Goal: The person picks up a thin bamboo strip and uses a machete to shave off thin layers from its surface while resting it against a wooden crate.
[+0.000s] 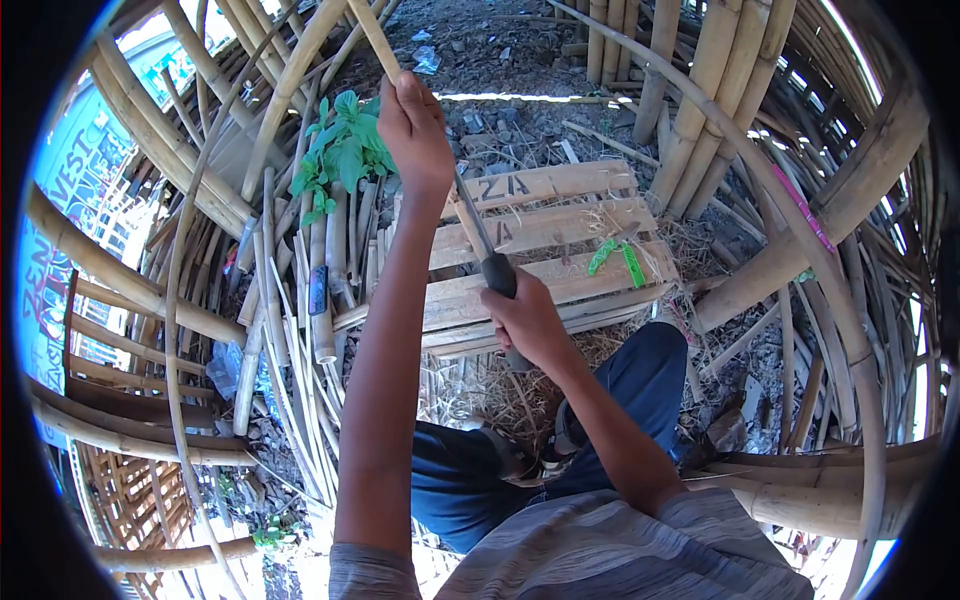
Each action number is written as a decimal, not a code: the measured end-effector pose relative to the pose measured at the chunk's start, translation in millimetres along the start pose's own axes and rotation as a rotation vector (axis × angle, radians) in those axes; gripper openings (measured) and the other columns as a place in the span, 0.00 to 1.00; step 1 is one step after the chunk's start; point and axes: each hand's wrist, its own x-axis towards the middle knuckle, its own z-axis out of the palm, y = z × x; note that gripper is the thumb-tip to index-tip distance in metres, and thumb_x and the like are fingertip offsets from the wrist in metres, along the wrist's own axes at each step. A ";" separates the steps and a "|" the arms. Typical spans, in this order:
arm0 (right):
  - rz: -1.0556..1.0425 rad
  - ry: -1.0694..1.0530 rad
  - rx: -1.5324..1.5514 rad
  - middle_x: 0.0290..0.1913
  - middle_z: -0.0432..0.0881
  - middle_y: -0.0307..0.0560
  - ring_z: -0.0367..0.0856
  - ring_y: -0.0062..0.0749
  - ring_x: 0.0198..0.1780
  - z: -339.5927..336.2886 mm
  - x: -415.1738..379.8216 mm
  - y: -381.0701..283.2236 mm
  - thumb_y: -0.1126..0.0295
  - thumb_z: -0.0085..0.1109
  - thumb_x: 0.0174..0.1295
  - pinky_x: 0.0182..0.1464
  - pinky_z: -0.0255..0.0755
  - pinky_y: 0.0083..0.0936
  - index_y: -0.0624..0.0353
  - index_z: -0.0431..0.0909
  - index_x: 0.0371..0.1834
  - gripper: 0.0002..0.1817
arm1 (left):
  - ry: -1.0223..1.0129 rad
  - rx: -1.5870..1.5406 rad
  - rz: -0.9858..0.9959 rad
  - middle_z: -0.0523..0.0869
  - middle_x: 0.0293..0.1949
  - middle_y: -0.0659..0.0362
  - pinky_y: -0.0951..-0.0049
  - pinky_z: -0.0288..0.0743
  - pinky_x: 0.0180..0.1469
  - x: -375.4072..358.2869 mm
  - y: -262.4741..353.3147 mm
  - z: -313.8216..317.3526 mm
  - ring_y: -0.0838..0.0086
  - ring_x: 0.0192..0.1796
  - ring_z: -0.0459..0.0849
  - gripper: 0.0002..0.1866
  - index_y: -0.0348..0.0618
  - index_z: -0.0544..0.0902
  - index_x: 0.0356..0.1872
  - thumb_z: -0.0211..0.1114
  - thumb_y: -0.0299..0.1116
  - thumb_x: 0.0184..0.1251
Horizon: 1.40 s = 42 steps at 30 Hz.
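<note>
My left hand [413, 125] is raised at the upper middle, its fingers closed round a pale bamboo strip [374, 38] that runs up past the top edge. Lower down, my right hand [526, 318] grips the dark handle of a knife [480, 232]. The blade points up and left, alongside the lower part of the strip. Beneath both hands lies a slatted wooden crate [590, 222] with dark letters on its boards. Two bright green objects [633, 266] rest on its right part.
Bamboo poles [715, 90] stand at the upper right, and more poles and split strips [290, 340] lie at left. A phone [318, 290] rests on a bamboo pole. A leafy green plant [345, 150] grows beside the crate. Straw shavings [480, 395] cover ground near my feet.
</note>
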 end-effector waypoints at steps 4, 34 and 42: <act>-0.115 0.045 0.058 0.16 0.69 0.38 0.69 0.21 0.12 -5.7 -5.4 -20.6 0.69 0.57 0.61 0.15 0.63 0.23 0.68 0.70 0.35 0.11 | -0.019 0.004 0.022 0.60 0.18 0.70 0.83 0.46 0.17 -2.4 -4.4 5.0 0.89 0.16 0.55 0.19 0.47 0.63 0.28 0.45 0.47 0.78; -0.075 0.070 -0.009 0.17 0.67 0.36 0.65 0.18 0.13 -6.1 -12.8 38.8 0.70 0.56 0.62 0.15 0.63 0.21 0.63 0.67 0.32 0.09 | -0.071 -0.078 0.024 0.58 0.17 0.70 0.82 0.43 0.18 -22.1 4.5 25.3 0.89 0.17 0.52 0.20 0.47 0.62 0.27 0.45 0.48 0.78; -0.156 0.113 0.009 0.16 0.69 0.38 0.68 0.20 0.13 -10.8 -23.5 3.4 0.69 0.56 0.61 0.15 0.64 0.23 0.67 0.69 0.35 0.11 | -0.089 -0.081 0.016 0.59 0.17 0.70 0.82 0.44 0.18 -19.8 0.8 20.8 0.89 0.17 0.52 0.20 0.47 0.63 0.26 0.45 0.48 0.78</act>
